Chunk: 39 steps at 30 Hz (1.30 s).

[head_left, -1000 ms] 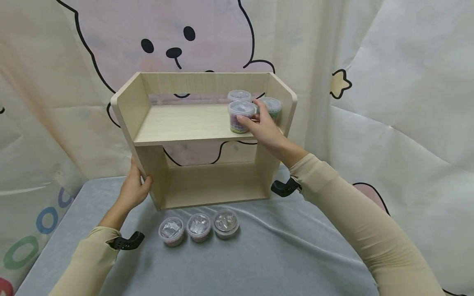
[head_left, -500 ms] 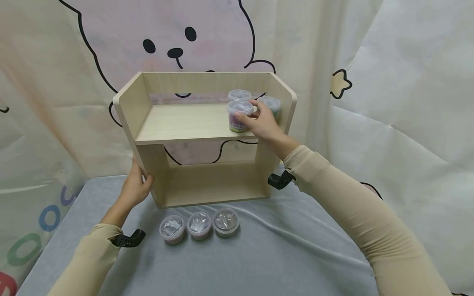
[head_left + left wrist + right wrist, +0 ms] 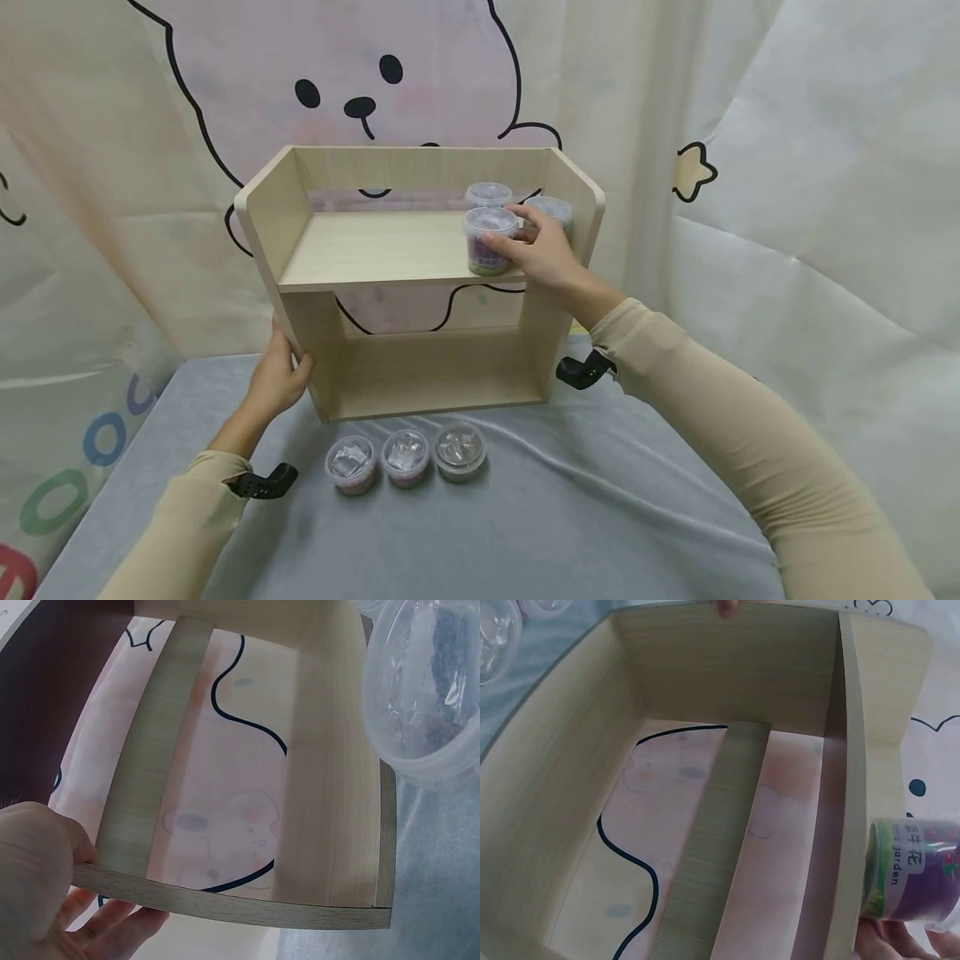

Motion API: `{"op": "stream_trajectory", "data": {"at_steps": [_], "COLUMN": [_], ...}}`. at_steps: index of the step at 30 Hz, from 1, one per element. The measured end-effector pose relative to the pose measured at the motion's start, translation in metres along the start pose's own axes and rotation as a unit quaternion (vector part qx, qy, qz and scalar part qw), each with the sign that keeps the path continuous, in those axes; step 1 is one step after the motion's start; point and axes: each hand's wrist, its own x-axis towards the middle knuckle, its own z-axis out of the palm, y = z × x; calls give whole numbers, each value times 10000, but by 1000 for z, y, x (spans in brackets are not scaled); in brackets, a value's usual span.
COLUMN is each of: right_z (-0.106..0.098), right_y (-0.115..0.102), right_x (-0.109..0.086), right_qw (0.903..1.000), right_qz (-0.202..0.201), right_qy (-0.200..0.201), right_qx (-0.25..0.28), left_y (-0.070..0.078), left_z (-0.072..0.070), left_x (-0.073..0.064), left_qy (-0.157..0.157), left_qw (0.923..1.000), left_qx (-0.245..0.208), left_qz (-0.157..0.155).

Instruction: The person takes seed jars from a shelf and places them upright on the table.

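A light wooden two-tier shelf (image 3: 367, 250) stands on the table. Around the edge of its left side panel, my left hand (image 3: 273, 379) grips, thumb on the front and fingers behind, as the left wrist view (image 3: 37, 877) also has it. On the upper board, near the front edge, my right hand (image 3: 543, 254) holds a small clear-lidded tub (image 3: 486, 252) between thumb and fingers. The right wrist view shows its purple label (image 3: 919, 870) with printed writing. Behind it stand a second lidded tub (image 3: 489, 193) and, partly hidden by the hand, a third tub (image 3: 553, 208).
Three more lidded tubs (image 3: 407, 457) sit in a row on the grey-blue cloth (image 3: 570, 517) before the shelf. The lower tier (image 3: 435, 367) is bare wood with an open back. A printed curtain (image 3: 420, 75) hangs close behind.
The purple-labelled tub has shifted slightly toward the upper board's front edge, with my right hand still holding it. My left hand keeps its grip on the side panel.
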Motion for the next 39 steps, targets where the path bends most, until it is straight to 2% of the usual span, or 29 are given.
{"op": "stream_trajectory", "data": {"at_steps": [11, 20, 31, 39], "right_z": [-13, -20, -40, -42], "right_y": [-7, 4, 34, 65], "right_x": [-19, -39, -70, -79], "right_qw": [9971, 9947, 9936, 9909], "right_qz": [-214, -362, -494, -662], "right_qy": [-599, -821, -976, -1095], "right_qx": [417, 505, 279, 416], "left_y": [-1, -1, -2, -8], "left_z": [2, 5, 10, 11], "left_x": [7, 8, 6, 2], "left_qy": [36, 92, 215, 347], "left_qw": [9998, 9999, 9994, 9988], "left_qx": [-118, 50, 220, 311], "left_qz": [141, 27, -166, -147]}}
